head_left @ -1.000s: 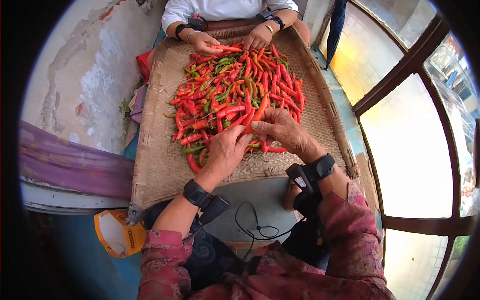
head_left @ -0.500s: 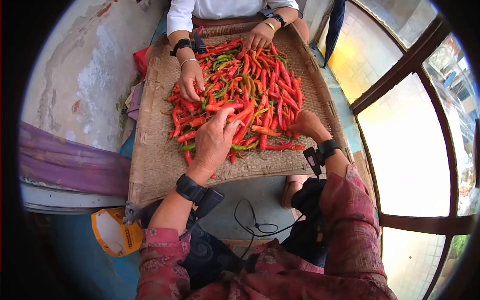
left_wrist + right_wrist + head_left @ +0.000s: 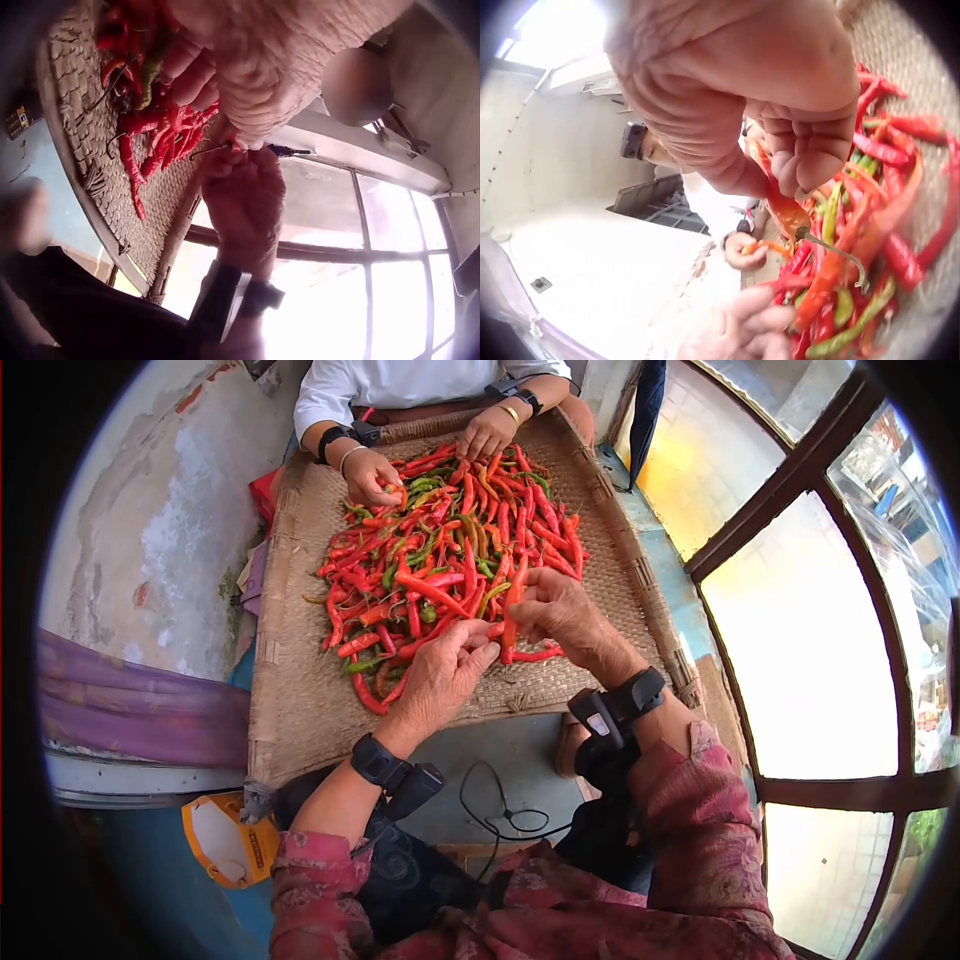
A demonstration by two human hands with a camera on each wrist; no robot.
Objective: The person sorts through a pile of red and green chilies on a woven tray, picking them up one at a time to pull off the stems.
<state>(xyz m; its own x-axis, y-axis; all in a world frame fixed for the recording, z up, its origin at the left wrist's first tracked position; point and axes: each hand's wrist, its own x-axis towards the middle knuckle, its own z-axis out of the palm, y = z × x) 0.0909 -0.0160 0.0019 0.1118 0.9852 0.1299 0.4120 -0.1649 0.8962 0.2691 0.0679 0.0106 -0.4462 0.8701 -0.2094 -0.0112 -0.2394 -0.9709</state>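
In the head view, the right hand (image 3: 568, 618) pinches an orange-red pepper (image 3: 514, 603) held upright over the near side of the pepper pile (image 3: 425, 575). Its long bent stem hangs free in the right wrist view, below the pinched pepper (image 3: 786, 214). Just to its left is the left hand (image 3: 440, 675), fingers bent and thumb toward the right hand. A bit of red shows at its fingertips; whether it grips a pepper cannot be told. In the left wrist view the left hand (image 3: 277, 60) largely covers the fingertips of the right hand (image 3: 244, 202).
A woven tray (image 3: 290, 710) with a raised rim bears the red and green peppers. Across it, another person's two hands (image 3: 370, 475) touch peppers. Windows (image 3: 810, 650) stand at the right, a dark umbrella (image 3: 647, 420) beside them. A cable (image 3: 500, 815) lies below the tray.
From half a second ago, the right hand has come back from the tray's right side to the left hand, now with a pepper. The several peppers raised in the left hand have left its grasp.
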